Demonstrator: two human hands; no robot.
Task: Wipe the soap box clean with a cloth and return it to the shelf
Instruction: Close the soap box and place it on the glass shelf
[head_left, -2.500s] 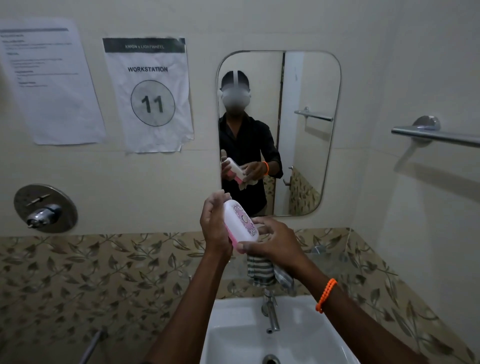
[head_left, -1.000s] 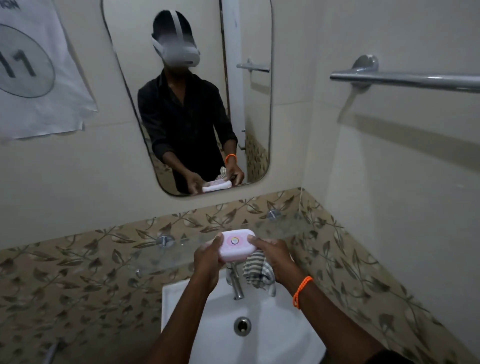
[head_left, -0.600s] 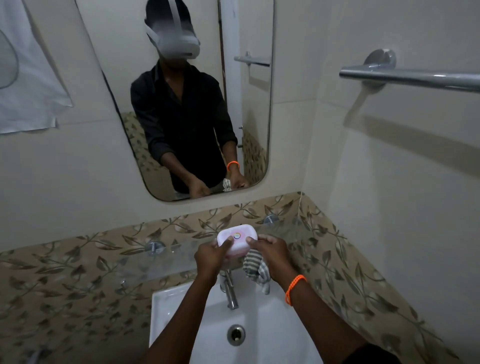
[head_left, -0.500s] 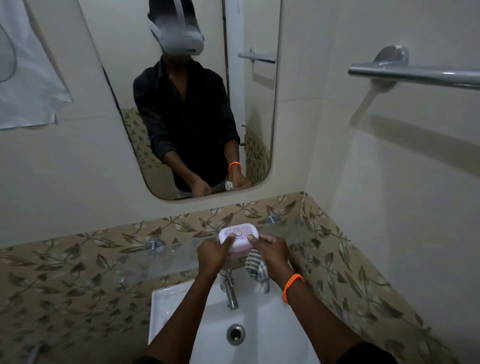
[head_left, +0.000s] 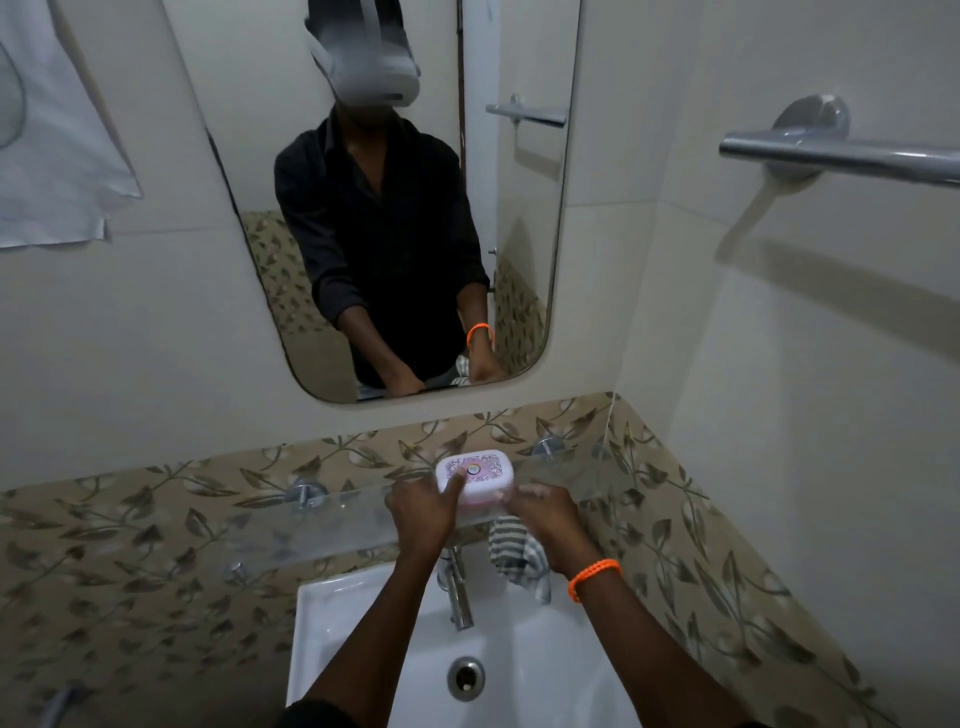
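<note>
Overhead, a mirror (head_left: 374, 218) on the pale wall reflects a person in a black shirt, with a towel bar (head_left: 841, 156) to its right. Below sits a white sink (head_left: 353, 623) with a chrome tap (head_left: 460, 592), and above that a clear glass shelf (head_left: 291, 525) runs along the leaf-patterned tiles. On the shelf lies the soap box (head_left: 475, 475) — pink and white, lid up, flat. Both hands are at it: the left hand (head_left: 423, 514) has its grip closed on the box's left end, thumb on the lid. The right hand (head_left: 545, 517), orange band (head_left: 595, 577) at the wrist, touches the right end with its fingertips while its grip clamps a striped cloth (head_left: 511, 556) — bunched, hanging under the palm, in front of the shelf's edge.
</note>
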